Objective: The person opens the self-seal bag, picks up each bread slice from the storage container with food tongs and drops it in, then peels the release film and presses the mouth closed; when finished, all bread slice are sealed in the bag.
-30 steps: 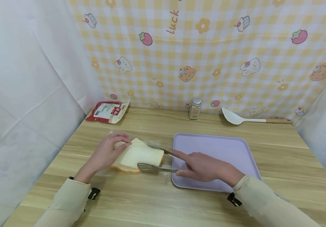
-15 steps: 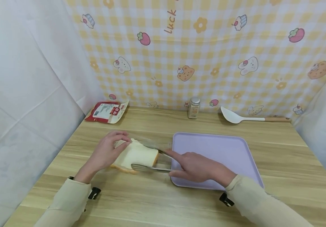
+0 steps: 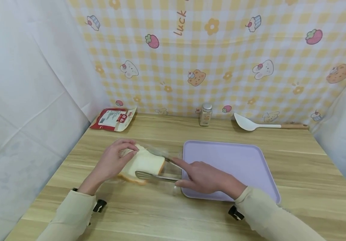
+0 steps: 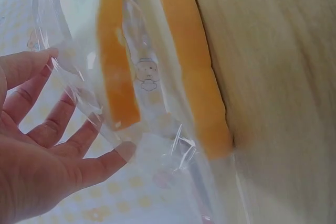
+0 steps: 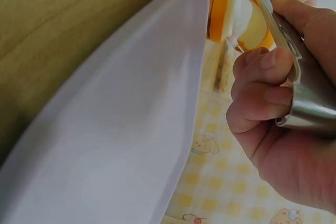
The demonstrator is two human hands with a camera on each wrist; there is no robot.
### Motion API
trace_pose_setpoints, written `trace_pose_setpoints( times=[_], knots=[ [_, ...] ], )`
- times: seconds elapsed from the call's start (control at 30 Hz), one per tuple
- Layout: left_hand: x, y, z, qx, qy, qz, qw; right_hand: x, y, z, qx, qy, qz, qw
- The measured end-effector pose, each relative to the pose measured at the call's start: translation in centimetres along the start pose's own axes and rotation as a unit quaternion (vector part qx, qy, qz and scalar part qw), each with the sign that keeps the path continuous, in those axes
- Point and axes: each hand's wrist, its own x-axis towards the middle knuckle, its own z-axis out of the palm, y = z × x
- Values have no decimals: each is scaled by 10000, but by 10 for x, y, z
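Observation:
Tongs (image 3: 145,174) of slotted metal are in my right hand (image 3: 204,177), their arms on either side of an upper white bread slice (image 3: 146,162). A lower bread slice (image 3: 134,181) lies beneath it on the table, its orange-brown crust plain in the left wrist view. Around both slices is a clear plastic bag (image 4: 157,145). At the slices' left end, my left hand (image 3: 111,162) holds the bag's film with bent fingers. The right wrist view shows my right fingers curled round the tongs (image 5: 312,103). Film glare blurs the bag's outline.
A lilac tray (image 3: 230,164) lies right of the bread, under my right hand. Along the back stand or lie a red and cream packet (image 3: 112,118), a seasoning jar (image 3: 206,114) and a white spatula (image 3: 248,123) with a wooden handle.
My right hand and the tongs have moved left, and the upper slice has slid left with them over the lower one. My left hand stays nearly in place.

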Motion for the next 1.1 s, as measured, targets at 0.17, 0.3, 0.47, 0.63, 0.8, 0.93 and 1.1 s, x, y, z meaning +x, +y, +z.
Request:
trace_pose_setpoints(
  times=[0.17, 0.3, 0.47, 0.63, 0.8, 0.93, 1.1],
  knots=[
    [-1, -2, 1, 9, 8, -2, 10000, 6, -6, 3, -31, -1, 19, 10000],
    [-3, -2, 1, -28, 19, -42, 10000, 11, -9, 6, -183, 20, 90, 9998],
    [-4, -2, 0, -49, 44, -49, 10000, 15, -10, 8, -241, 32, 103, 9997],
    [-4, -1, 0, -45, 68, -64, 9999, 20, -12, 8, -359, 111, 23, 9993],
    [-4, -1, 2, -37, 129, -47, 9999, 23, -12, 9, -369, -5, 91, 9993],
    [-3, 0, 3, -69, 176, -7, 9998, 23, -11, 8, -259, -11, 55, 9996],
    [-1, 1, 6, -124, 181, 27, 9998, 27, -10, 8, -224, 20, -6, 9997]
  ],
)
